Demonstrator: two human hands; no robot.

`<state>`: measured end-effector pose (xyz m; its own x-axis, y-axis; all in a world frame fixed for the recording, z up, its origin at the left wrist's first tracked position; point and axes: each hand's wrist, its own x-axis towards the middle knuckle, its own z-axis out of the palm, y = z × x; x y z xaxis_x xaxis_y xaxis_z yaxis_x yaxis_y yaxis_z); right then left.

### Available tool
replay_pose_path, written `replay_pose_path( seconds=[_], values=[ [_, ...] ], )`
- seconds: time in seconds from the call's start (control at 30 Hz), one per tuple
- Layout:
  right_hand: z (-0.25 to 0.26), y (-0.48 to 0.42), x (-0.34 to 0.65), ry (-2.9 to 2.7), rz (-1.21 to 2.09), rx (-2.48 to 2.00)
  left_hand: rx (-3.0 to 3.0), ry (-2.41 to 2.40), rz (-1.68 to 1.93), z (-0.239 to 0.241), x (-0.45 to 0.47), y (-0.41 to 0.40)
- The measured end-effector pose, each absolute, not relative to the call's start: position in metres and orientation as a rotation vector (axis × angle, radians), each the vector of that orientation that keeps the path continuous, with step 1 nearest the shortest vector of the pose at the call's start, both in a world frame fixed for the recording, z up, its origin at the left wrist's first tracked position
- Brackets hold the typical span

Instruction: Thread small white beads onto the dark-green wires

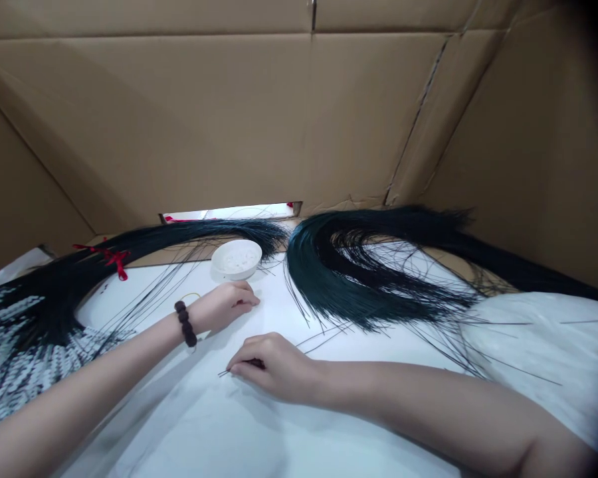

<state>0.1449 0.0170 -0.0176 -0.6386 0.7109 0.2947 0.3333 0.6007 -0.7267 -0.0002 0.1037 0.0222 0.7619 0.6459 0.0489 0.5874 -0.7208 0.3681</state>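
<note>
My right hand is closed in a pinch on thin dark strands, whose short ends stick out past the fingertips. Just ahead and to the left, my left hand rests low over the white tabletop with its fingers curled together; what they hold, if anything, is too small to see. Behind that hand stands a shallow white dish with small pale bits inside. A curved bundle of dark green strands lies beyond my right hand.
Another dark bundle, tied with red ribbon, lies on the left, near many strands with white pieces along them. Cardboard walls surround the back and sides. White plastic wrapping sits at the right.
</note>
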Motion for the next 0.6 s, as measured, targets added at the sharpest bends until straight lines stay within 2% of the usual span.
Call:
replay_pose_path(
  seconds=[0.3, 0.6],
  values=[
    [-0.016, 0.017, 0.146, -2.237, 0.907, -0.842, 2.629, 1.144, 0.330, 0.072, 0.006, 0.141],
    [-0.015, 0.018, 0.146, -2.224, 0.931, -0.840, 2.601, 1.347, 0.266, 0.064, 0.009, 0.178]
  ],
)
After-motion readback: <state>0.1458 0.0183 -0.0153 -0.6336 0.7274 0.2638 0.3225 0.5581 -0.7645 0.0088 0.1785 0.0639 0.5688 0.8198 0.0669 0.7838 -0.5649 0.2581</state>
